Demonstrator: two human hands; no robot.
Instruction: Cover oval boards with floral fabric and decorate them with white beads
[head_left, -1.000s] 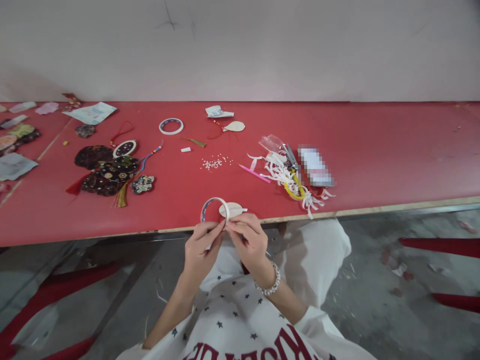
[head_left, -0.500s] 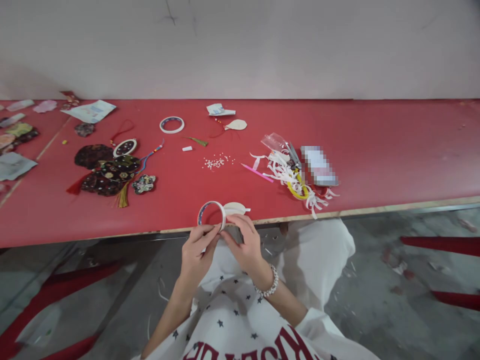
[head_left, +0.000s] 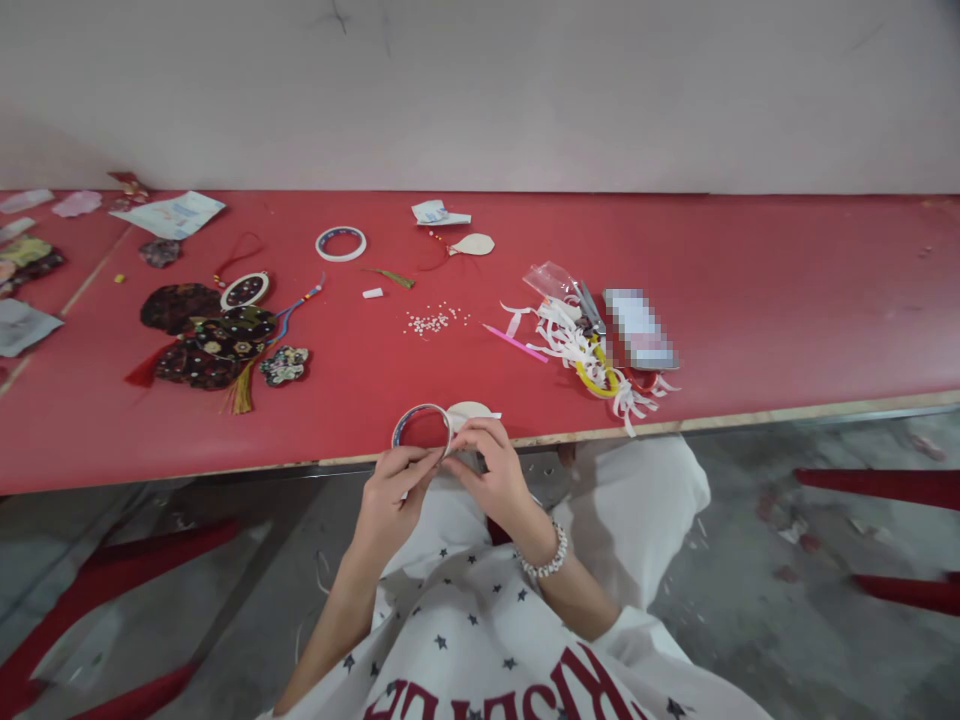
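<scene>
A roll of white tape (head_left: 449, 428) with a blue-printed inner core stands on edge at the table's front edge. My left hand (head_left: 394, 500) is closed on its lower side, thumb and fingers pinching the rim. Against the roll's right side, the thumb and fingertips of my right hand (head_left: 495, 475) are pinched together at the tape; the exact bit between them is too small to make out. Just behind my right fingers lies a pale oval piece (head_left: 466, 411) with a white strip sticking out to the right.
Small white beads (head_left: 433, 322) lie scattered mid-table, left of a pink pencil-like stick (head_left: 516, 343). Cut white strips (head_left: 574, 340), scissors (head_left: 592, 308) and a phone (head_left: 640, 328) are to the right. Dark patterned fabric pieces (head_left: 217, 345) with tassels and another tape roll (head_left: 363, 245) lie leftward.
My right hand has shifted slightly, its fingers now more bent in against the tape. The roll has tilted a little, still in my left hand. The whole view has moved slightly.
</scene>
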